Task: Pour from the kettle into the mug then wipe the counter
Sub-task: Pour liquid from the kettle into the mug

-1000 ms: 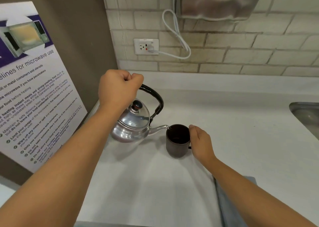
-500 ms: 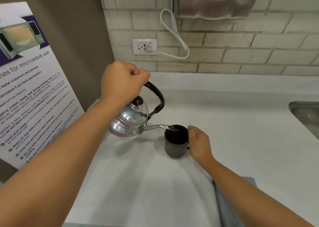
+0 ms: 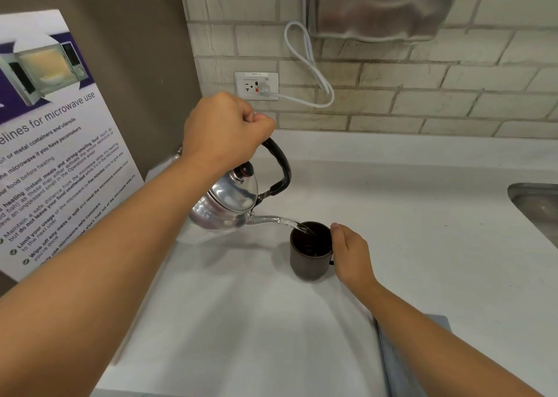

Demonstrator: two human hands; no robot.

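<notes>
A shiny metal kettle [image 3: 226, 206] with a black handle hangs tilted above the white counter [image 3: 241, 321], spout to the right. My left hand [image 3: 226, 131] is closed on its handle. A clear stream runs from the spout into a dark brown mug [image 3: 308, 260] standing on the counter. My right hand [image 3: 350, 254] is wrapped around the mug's right side, hiding its handle. A grey-blue cloth [image 3: 395, 363] lies on the counter under my right forearm, partly covered by it.
A microwave-use poster [image 3: 57, 143] leans against the brown wall at left. A wall socket [image 3: 256, 85] with a white cable sits on the brick backsplash. A steel dispenser [image 3: 380, 4] hangs above. A sink edge [image 3: 534, 206] shows at far right.
The kettle has risen and tipped further toward the mug, and water now streams from the spout into it. My right hand has stayed on the mug.
</notes>
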